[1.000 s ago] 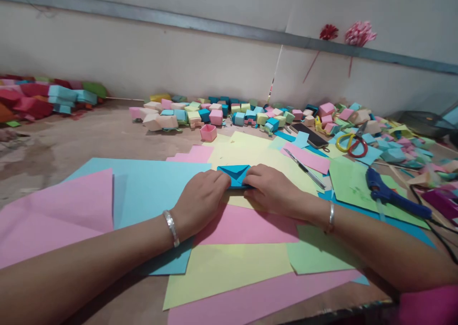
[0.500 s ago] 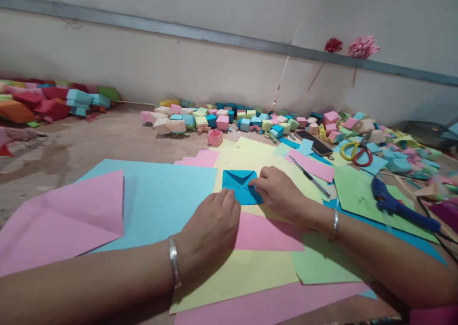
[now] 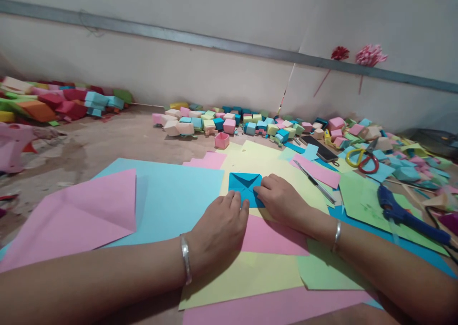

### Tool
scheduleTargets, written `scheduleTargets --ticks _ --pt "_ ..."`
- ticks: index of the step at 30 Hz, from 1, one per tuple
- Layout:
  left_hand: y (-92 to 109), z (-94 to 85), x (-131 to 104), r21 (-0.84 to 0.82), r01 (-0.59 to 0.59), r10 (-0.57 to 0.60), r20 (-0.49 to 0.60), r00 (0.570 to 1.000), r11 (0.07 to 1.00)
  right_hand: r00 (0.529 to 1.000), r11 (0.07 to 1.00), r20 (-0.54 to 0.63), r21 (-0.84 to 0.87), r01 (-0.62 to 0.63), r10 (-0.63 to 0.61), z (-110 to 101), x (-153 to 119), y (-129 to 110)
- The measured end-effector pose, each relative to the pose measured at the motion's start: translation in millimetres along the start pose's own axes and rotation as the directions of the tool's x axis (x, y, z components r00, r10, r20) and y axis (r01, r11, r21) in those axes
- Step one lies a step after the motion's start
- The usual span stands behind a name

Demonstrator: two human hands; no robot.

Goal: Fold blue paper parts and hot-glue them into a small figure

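A small blue paper [image 3: 244,181], its flaps folded inward like an envelope, lies on pale yellow sheets between my hands. My left hand [image 3: 222,225] rests at its lower left edge, thumb a little apart from the fingers. At its right edge my right hand [image 3: 283,197] has thumb and fingers pressed together on the paper. Under and around my hands lie a pink sheet [image 3: 274,236], a large light blue sheet [image 3: 171,191] and a yellow sheet [image 3: 246,275].
Folded paper boxes [image 3: 229,124] line the wall. To the right lie a pen [image 3: 315,182], a phone [image 3: 319,148], scissors [image 3: 367,160] and a blue glue gun [image 3: 408,215]. A pink tool [image 3: 14,146] sits at far left.
The whole view has shifted, so things appear farther right and slightly lower. My left thumb now shows apart from the fingers. My right hand stays on the blue paper's right edge.
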State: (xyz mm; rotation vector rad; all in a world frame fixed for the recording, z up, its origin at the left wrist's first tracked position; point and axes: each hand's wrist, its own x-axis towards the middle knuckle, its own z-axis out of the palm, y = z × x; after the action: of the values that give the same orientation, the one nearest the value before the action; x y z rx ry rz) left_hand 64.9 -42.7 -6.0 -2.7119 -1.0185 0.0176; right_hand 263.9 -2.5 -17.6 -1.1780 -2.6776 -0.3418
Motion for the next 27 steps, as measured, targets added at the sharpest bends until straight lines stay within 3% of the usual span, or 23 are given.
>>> scheduleTargets --ticks 9,14,19,27 --pt "1 4.5 -1 0.015 -0.001 0.001 -0.007 1.000 1.000 0.998 0.995 0.021 -0.087 0.056 -0.054 -3 2 -5" --pt "5 6.7 -5 0.011 0.017 -0.017 -0.023 1.000 1.000 0.999 0.990 0.040 -0.143 0.013 -0.007 -11 -2 -10" --pt "7 8.4 -8 -0.027 0.019 -0.019 -0.022 1.000 0.999 0.996 0.998 -0.076 -0.048 -0.043 0.039 -11 -4 -16" --pt "9 8.1 -8 -0.031 0.028 -0.028 -0.008 1.000 0.999 0.997 0.998 -0.051 0.036 -0.056 0.057 -3 -4 -19"
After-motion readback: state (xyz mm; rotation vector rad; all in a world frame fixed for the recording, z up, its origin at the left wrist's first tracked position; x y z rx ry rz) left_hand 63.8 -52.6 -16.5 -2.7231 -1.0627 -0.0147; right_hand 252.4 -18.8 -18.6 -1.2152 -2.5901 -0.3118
